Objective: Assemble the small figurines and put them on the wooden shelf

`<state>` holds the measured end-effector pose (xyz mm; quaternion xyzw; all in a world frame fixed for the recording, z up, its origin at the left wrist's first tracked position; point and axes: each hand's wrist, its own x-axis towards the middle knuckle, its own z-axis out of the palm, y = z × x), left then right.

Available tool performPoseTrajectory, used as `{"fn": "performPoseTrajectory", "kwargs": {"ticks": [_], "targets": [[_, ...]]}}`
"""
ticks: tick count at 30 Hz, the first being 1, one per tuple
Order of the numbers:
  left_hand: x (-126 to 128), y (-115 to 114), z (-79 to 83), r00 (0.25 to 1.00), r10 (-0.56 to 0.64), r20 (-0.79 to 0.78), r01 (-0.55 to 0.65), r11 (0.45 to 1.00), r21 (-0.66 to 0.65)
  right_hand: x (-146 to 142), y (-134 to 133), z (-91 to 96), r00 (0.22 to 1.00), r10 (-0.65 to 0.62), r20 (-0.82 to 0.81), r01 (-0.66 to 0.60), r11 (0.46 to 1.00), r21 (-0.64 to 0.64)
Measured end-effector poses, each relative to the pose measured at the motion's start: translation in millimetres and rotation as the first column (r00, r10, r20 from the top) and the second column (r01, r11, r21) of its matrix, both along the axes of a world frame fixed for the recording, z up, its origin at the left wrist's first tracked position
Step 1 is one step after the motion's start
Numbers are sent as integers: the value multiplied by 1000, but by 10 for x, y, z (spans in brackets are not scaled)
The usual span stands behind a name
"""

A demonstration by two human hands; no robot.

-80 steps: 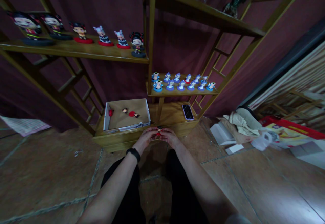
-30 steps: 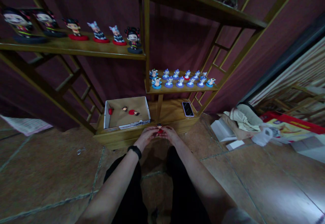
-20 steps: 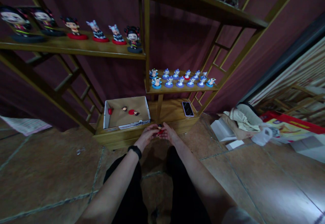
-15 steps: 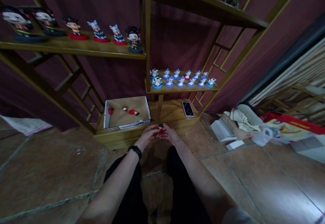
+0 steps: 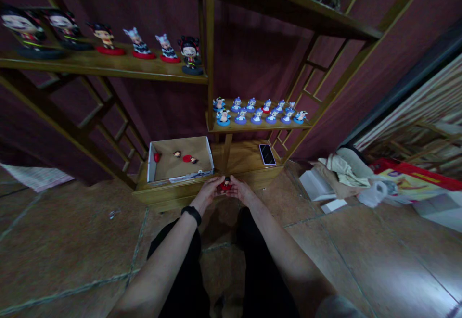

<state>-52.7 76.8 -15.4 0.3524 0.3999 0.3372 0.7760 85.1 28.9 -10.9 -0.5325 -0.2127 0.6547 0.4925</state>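
Between my two hands is a small figurine (image 5: 226, 184) with dark hair and a red base, held just in front of the low wooden shelf. My left hand (image 5: 208, 190), with a black band on its wrist, closes on the figurine's left side. From the right, my right hand (image 5: 242, 190) grips it with the fingers. To the left of the hands a shallow open cardboard box (image 5: 169, 173) holds a red piece (image 5: 156, 157), a small figurine head (image 5: 177, 154), a red disc (image 5: 186, 158) and another small figurine part (image 5: 194, 160).
Several figurines (image 5: 139, 44) stand on the upper left shelf (image 5: 108, 70). Several blue and purple figurines (image 5: 257, 116) line the middle shelf (image 5: 260, 126). A phone (image 5: 267, 155) lies at lower right. White boxes (image 5: 317, 185) and a plastic bag (image 5: 373, 193) lie on the tiled floor.
The figurine has turned and shifted slightly left between my hands, so more of its red base shows. Both hands have moved only a little; the box and shelves look the same.
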Motion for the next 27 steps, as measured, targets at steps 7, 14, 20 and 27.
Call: {"fn": "performPoseTrajectory", "kwargs": {"ticks": [7,14,20,27], "targets": [[30,-35,26,999,38,9,-38,999,36,5,-5,31,999,-11,-51,12,1000,13],[18,1,-17,999,21,24,-21,1000,9,12,1,26,997,-12,-72,13,1000,5],[1,61,-70,999,10,51,-7,999,-54,5,-12,61,997,-1,-82,2,1000,15],[13,55,-38,998,49,30,-46,994,-101,7,-13,44,996,1,-92,0,1000,11]]}}
